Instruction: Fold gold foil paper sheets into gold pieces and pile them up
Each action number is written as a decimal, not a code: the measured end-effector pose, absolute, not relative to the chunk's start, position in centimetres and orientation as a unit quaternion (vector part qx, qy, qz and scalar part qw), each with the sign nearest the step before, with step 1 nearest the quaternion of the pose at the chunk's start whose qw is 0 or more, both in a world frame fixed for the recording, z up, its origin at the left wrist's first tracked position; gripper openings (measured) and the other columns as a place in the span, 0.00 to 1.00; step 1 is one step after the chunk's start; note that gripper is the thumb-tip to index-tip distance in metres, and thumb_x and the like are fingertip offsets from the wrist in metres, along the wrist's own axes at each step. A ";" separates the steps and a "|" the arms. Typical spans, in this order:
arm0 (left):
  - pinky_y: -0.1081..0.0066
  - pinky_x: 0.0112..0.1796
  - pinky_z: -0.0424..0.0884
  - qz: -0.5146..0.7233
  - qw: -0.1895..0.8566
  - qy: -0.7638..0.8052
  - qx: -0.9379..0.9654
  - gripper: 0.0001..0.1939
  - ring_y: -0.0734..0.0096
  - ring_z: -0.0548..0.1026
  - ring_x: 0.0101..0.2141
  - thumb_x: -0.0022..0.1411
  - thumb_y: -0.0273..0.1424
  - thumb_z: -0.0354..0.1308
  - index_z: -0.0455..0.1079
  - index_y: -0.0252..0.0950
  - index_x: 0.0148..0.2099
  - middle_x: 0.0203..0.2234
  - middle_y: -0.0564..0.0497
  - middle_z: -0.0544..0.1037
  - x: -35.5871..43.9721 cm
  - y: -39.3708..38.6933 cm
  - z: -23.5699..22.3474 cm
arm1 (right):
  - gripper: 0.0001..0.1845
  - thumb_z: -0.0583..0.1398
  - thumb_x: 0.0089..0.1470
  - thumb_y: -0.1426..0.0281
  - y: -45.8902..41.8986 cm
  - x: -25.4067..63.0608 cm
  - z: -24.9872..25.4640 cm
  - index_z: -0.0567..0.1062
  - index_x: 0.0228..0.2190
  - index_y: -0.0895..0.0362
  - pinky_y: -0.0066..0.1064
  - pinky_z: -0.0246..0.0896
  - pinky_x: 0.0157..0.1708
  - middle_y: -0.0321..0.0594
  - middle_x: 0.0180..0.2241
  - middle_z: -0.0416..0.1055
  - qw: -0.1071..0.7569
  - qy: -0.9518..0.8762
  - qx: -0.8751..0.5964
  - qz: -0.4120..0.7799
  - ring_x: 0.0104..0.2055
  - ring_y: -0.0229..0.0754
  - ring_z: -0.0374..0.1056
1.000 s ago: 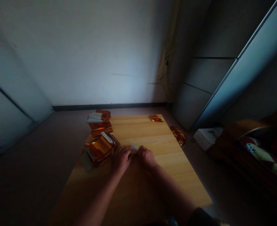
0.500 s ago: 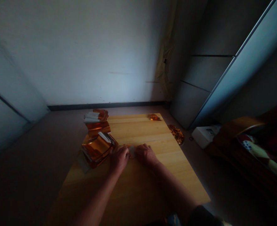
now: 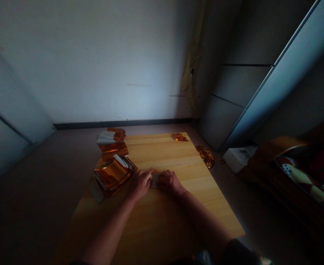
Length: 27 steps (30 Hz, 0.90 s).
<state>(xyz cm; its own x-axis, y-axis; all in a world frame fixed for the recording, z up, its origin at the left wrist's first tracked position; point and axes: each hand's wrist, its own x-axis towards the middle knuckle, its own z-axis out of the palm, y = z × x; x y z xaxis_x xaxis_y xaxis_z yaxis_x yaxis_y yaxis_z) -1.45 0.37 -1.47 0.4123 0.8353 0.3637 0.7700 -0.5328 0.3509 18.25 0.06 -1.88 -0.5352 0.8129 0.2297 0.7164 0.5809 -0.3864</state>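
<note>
Between my two hands, on the light wooden table (image 3: 162,152), lies a small piece of foil paper (image 3: 154,180), pale on top with a bit of copper colour at its far edge. My left hand (image 3: 142,181) closes on its left side, fingers curled. On its right side my right hand (image 3: 170,181) is also closed, knuckles up, fingertips hidden against the paper. Just left of my left hand rests a thick stack of copper-coloured foil paper (image 3: 112,173), with white-backed sheets poking out.
More foil sheets (image 3: 113,148) and a curled bundle of foil paper (image 3: 110,136) lie at the far left of the table. A folded foil piece (image 3: 180,137) sits at the far right corner. Beyond the right edge is a heap of shiny foil (image 3: 205,157), beside a white box (image 3: 236,160).
Both hands stay at the paper with only slight finger movement. A little more of the pale paper and its copper far edge shows between them. The view has shifted slightly.
</note>
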 end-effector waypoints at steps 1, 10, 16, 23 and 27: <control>0.65 0.46 0.66 0.252 0.063 0.477 0.840 0.11 0.66 0.71 0.44 0.53 0.20 0.50 0.70 0.39 0.33 0.46 0.51 0.76 -1.5 0.3 -1.4 | 0.07 0.64 0.51 0.64 0.2 18.2 -2.1 0.79 0.34 0.51 0.32 0.49 0.42 0.37 0.42 0.71 0.197 -0.868 -0.440 0.118 0.42 0.41 0.61; 0.61 0.46 0.65 0.242 0.082 0.473 0.843 0.13 0.62 0.70 0.43 0.51 0.23 0.54 0.69 0.39 0.40 0.41 0.49 0.77 -1.7 0.4 -1.9 | 0.11 0.64 0.51 0.60 0.7 18.1 -3.1 0.78 0.36 0.51 0.32 0.49 0.41 0.39 0.41 0.70 0.216 -0.881 -0.410 0.093 0.41 0.42 0.60; 0.61 0.45 0.64 0.245 0.097 0.475 0.840 0.08 0.63 0.70 0.43 0.52 0.23 0.53 0.68 0.39 0.34 0.44 0.50 0.76 -1.8 0.3 -1.8 | 0.10 0.63 0.51 0.61 1.1 18.1 -3.2 0.78 0.35 0.50 0.31 0.50 0.39 0.39 0.39 0.70 0.207 -0.882 -0.413 0.097 0.40 0.41 0.61; 0.59 0.47 0.64 0.239 0.103 0.475 0.841 0.06 0.61 0.69 0.46 0.51 0.24 0.54 0.68 0.39 0.31 0.50 0.51 0.74 -1.9 0.2 -1.7 | 0.04 0.63 0.51 0.68 1.4 17.4 -3.0 0.78 0.28 0.54 0.28 0.54 0.37 0.38 0.35 0.71 0.238 -0.881 -0.395 0.109 0.36 0.37 0.64; 0.59 0.49 0.63 0.242 0.101 0.477 0.839 0.18 0.60 0.68 0.46 0.50 0.25 0.56 0.69 0.39 0.45 0.48 0.50 0.74 -2.0 0.3 -2.2 | 0.09 0.57 0.55 0.71 1.6 17.0 -2.4 0.76 0.26 0.56 0.24 0.58 0.35 0.38 0.32 0.71 0.267 -0.890 -0.322 0.179 0.34 0.35 0.65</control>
